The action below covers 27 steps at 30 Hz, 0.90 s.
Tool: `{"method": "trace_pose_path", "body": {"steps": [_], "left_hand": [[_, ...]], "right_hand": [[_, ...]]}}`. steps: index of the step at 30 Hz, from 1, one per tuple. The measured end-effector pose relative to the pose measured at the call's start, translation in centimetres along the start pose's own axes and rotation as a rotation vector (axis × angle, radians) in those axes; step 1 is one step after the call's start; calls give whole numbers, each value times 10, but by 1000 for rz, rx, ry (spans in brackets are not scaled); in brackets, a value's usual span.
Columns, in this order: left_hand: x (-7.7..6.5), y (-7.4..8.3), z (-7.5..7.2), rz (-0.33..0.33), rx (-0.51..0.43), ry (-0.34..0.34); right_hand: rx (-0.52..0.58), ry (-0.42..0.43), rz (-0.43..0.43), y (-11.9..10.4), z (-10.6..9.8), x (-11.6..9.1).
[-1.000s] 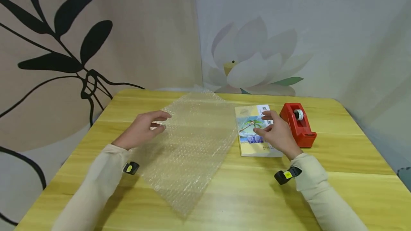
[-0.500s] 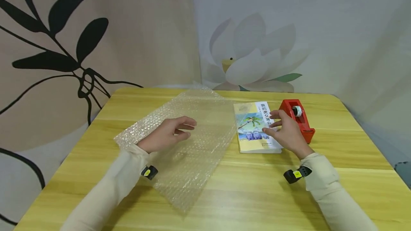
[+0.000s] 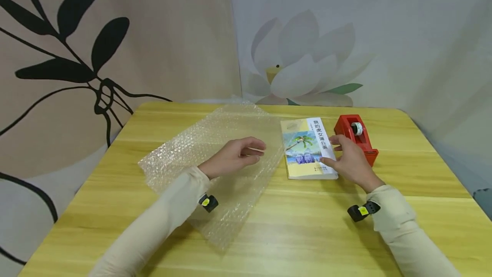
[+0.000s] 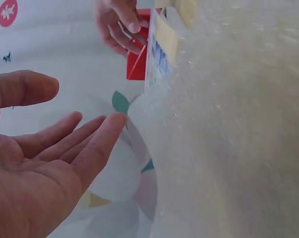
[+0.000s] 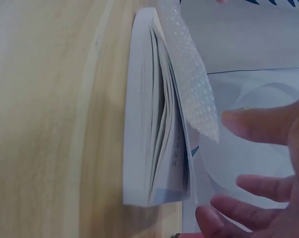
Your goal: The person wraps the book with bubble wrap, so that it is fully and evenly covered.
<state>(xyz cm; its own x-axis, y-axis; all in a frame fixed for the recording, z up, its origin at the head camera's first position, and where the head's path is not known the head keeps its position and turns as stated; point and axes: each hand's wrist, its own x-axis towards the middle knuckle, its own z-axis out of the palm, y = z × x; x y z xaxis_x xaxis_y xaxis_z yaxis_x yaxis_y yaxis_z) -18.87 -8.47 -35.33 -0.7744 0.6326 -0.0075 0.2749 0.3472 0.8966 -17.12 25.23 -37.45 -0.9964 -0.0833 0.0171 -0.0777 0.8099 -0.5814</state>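
A translucent bubble wrap sheet (image 3: 184, 153) lies flat on the wood-grain bench (image 3: 300, 234), left of centre, its right corner meeting the left edge of the book. The left hand (image 3: 234, 157) is above the sheet, thumb and fingers wide apart, holding nothing. Right of the sheet, the illustrated paperback book (image 3: 303, 146) lies cover up. The right hand (image 3: 351, 161) is at the book's right side, fingers wide and gripping nothing — contact with the book cannot be determined. Far right, just beyond that hand, stands a red tape dispenser (image 3: 362, 142) — loaded with a roll.
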Motion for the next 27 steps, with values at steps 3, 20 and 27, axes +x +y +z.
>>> {"method": "trace_pose_path", "body": {"steps": [3,20,27], "left_hand": [[12,4,5,-16,-2,-23],[40,7,46,-141,-4,-133],[45,16,62,-220,68,-131]], "right_hand": [[-9,-5,4,1,-1,0],[-34,-43,12,8,3,-2],[-31,-57,2,9,6,-2]]}}
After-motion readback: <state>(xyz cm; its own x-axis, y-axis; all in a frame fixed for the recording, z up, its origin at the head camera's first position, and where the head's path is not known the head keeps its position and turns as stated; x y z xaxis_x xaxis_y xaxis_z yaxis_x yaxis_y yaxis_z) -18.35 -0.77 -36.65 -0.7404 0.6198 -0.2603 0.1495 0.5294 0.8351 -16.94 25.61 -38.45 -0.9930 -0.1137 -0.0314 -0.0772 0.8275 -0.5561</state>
